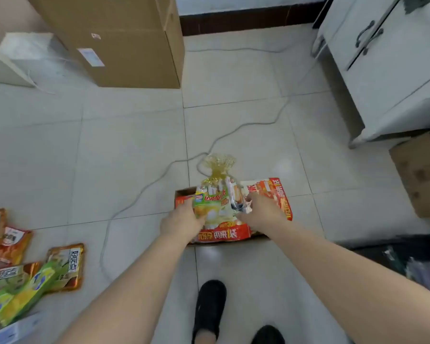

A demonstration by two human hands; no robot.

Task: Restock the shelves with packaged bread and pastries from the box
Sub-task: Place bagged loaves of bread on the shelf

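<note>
A small cardboard box [181, 193] with red-orange printed flaps sits on the tiled floor in front of me. Over it I hold a clear bag of packaged bread [215, 197] with a green-yellow label and a gold tied top. My left hand [181, 220] grips the bag's left side. My right hand [261, 212] grips its right side. More red-orange packaging [221, 234] lies in the box under the bag.
Several green and orange snack packets [27, 274] lie at the lower left. A tall cardboard box [124, 38] stands at the back, a grey cabinet [387, 70] at right, another carton [422, 172] beside it. A cable [144, 189] snakes across the floor. My feet [209, 311] are below.
</note>
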